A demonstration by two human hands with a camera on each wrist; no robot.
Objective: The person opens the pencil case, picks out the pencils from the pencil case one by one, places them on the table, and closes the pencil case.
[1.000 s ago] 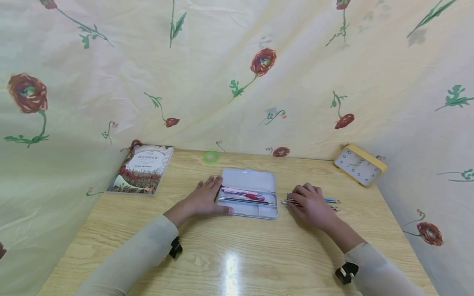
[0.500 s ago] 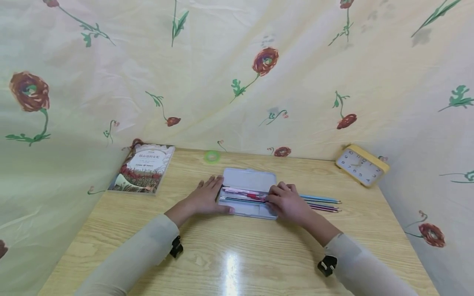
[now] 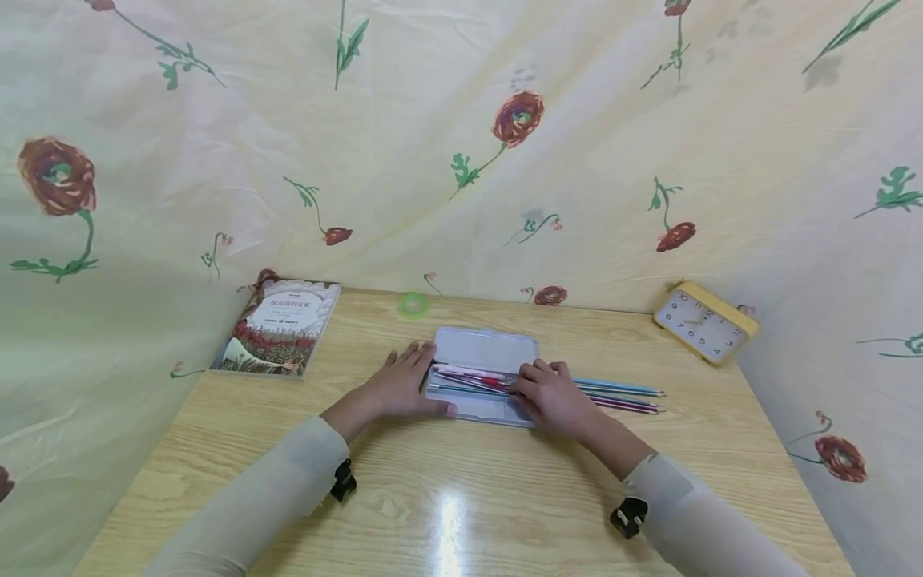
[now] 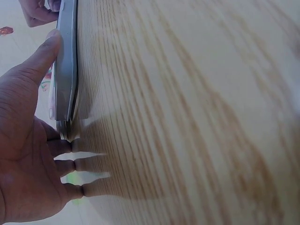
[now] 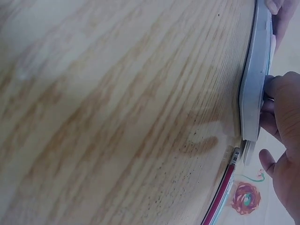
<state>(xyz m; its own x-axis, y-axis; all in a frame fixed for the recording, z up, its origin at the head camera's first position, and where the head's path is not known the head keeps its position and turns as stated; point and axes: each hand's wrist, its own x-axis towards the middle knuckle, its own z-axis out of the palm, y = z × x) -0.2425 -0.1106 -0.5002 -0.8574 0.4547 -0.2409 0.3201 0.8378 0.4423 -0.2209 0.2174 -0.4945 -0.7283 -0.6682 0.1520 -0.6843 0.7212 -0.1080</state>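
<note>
A white pencil case (image 3: 486,350) lies unfolded on the table, with a pink pen (image 3: 472,372), a red pen and a dark pencil in its tray. My left hand (image 3: 400,389) rests against its left end, fingers straight and thumb on the front edge, as the left wrist view also shows. My right hand (image 3: 551,399) is over the tray's right part and pinches a slim dark pencil (image 3: 469,382), which slants left over the pens. Its far part is hidden by the fingers. Right of that hand lie several pencils, blue (image 3: 620,387) and maroon (image 3: 623,405).
A book (image 3: 277,328) lies at the back left. At the back right stands a yellow alarm clock (image 3: 705,322). A green ring (image 3: 413,304) is near the back edge, before a flowered cloth (image 3: 404,160).
My right hand has moved left from the loose pencils to the case, bringing a pencil over the tray. The left hand has stayed put at the case.
</note>
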